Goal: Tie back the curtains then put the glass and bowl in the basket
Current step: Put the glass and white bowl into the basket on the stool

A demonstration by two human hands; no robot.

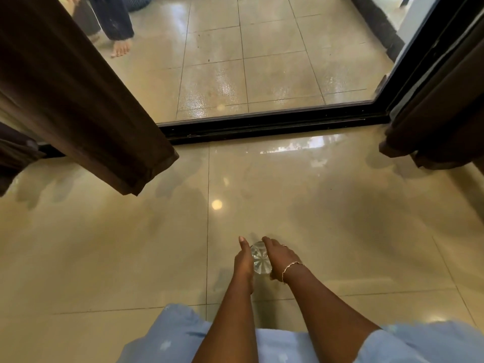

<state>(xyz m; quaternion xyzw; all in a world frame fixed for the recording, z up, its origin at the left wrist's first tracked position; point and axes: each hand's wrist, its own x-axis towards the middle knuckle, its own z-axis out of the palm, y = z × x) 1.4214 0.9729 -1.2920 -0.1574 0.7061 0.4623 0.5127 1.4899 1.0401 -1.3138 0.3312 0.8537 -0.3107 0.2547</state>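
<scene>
Curtains [91, 113] hang parted, ties not visible; right hand [281, 258] curls over the glass [260, 259], left hand [243, 260] presses its side; bowl, basket unseen.

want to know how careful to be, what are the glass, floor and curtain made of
Glass: looks like clear pressed glass, possibly plastic; see-through with a star pattern.
Floor: glossy polished tile; grout lines, sharp reflections.
Curtain: dark brown matte woven fabric; soft folds, stitched hem.
</scene>
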